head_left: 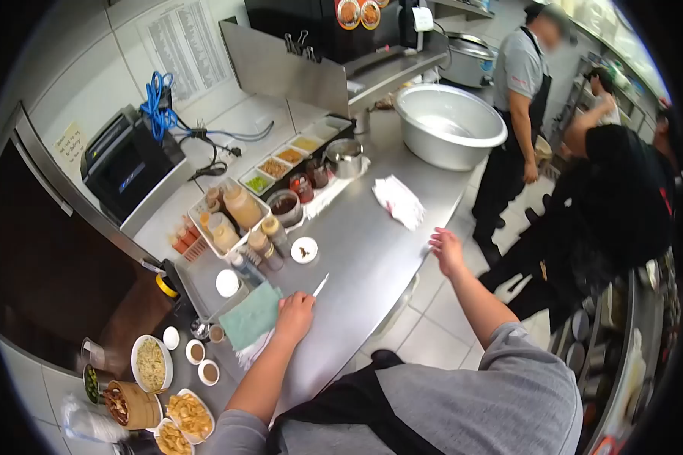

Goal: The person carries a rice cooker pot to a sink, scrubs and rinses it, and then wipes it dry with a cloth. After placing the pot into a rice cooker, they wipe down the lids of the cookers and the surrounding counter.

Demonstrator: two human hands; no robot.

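At the right edge of a folded green cloth (249,317), my left hand (294,317) rests low over the steel counter with its fingers curled. A thin white pointed thing (322,284) sticks out past those fingers; its kind and what lies under the palm are hidden. Part of a white cloth (254,350) shows beneath the green one. My right hand (446,252) is in the air by the counter's front edge, fingers apart and holding nothing. Nearest to it on the counter lies a crumpled white cloth (399,202) with reddish marks. A small white dish (304,250) stands beyond my left hand.
A large pale basin (449,125) stands at the counter's far end. Sauce bottles (242,207) and topping trays (273,167) line the wall side. Fried food (190,415) and a rice bowl (152,363) sit lower left. Co-workers stand right, one in a grey shirt (517,64).
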